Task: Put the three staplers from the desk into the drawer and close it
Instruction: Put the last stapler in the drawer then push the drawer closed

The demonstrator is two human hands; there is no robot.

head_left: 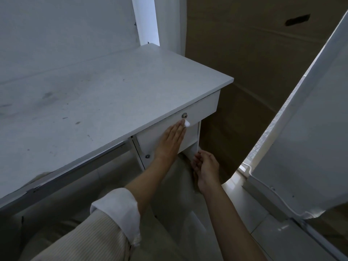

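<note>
Drawer (190,117) shut flush, contents hidden; left hand (172,141) flat against its front, fingers extended; right hand (206,167) near, loosely curled, empty.

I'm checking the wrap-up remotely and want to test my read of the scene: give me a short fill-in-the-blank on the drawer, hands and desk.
1. The left hand lies flat, fingers extended, against the front of the ____.
2. The round metal lock sits just ____ the left hand's fingertips.
3. The right hand holds ____.
4. The number of staplers showing on the desk top is ____.

Missing words: drawer; above; nothing; zero
</note>
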